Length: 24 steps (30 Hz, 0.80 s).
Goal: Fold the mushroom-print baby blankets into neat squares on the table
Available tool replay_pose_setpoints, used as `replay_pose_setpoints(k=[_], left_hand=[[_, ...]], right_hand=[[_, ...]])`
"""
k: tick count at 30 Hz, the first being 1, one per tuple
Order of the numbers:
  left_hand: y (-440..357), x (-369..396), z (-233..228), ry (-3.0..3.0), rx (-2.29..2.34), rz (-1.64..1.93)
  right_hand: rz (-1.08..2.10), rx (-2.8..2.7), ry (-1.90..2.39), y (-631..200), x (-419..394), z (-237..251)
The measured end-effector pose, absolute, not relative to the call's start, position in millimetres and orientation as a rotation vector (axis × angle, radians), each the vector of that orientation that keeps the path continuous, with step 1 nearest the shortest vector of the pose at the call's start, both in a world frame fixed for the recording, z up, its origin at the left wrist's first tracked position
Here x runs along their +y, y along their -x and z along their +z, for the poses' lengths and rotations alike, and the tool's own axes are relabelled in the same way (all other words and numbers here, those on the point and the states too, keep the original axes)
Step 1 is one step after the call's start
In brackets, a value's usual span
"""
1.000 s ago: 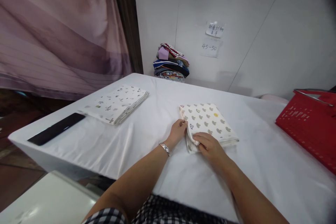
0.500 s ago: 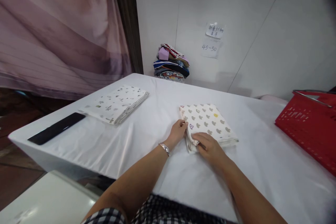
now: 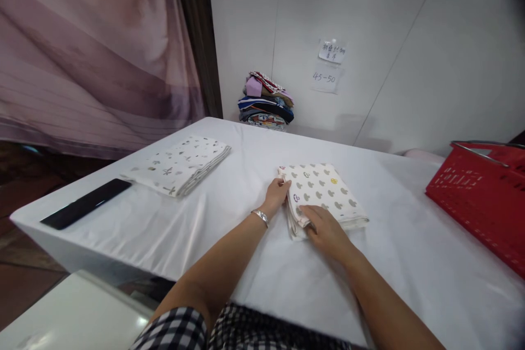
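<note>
A folded white cloth [image 3: 320, 188] with grey mouse-head shapes and a few coloured ones lies on the white-covered table [image 3: 246, 175]. My left hand [image 3: 277, 193], with a silver bracelet at the wrist, pinches the cloth's left edge. At the near left corner, my right hand [image 3: 326, 228] grips the folded layers, its thumb low at the edge and its fingers on top. The layers hang slightly uneven below that corner. Farther left on the table rests another folded white cloth [image 3: 180, 164] with small grey and green prints.
A black phone-like slab [image 3: 86, 203] lies near the table's left edge. The red basket [image 3: 479, 202] stands at the right. Behind the far edge rises a pile of folded fabrics [image 3: 266, 101] against the wall. A white surface [image 3: 74, 311] is at lower left.
My left hand has slid slightly up along the cloth's left edge. My right hand keeps its hold on the near corner. The whole view has shifted a little.
</note>
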<state>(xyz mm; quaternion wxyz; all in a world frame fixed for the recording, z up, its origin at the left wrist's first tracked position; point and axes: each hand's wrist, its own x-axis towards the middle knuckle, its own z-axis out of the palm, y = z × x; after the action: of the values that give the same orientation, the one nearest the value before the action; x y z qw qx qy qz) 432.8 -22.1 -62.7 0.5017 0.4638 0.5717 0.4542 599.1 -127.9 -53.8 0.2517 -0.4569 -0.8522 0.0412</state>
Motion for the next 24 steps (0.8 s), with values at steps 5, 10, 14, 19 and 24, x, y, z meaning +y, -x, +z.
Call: replay_pose_setpoints(k=[5,10,14,19,24], left_hand=[[-434,-1,-65,-1.074,1.404,1.141],[-429,9,-69,-1.072,1.391,1.142],[-427,15,-72,-1.117,1.379,1.14],[-425,23,-74,-1.182,1.378,1.142],[-422,30,-75,-1.252,1.362,1.142]], right_hand=[[0.135,-2.056,1.268,-609,-123,-59],[0.138,-2.07,1.242,-610,-122,-60],[0.121,-2.251,1.133,-604,-126,-57],[0.235,-2.197,1.114,-605,-125,-56],[0.494,-1.844,1.213,-610,-120,-60]])
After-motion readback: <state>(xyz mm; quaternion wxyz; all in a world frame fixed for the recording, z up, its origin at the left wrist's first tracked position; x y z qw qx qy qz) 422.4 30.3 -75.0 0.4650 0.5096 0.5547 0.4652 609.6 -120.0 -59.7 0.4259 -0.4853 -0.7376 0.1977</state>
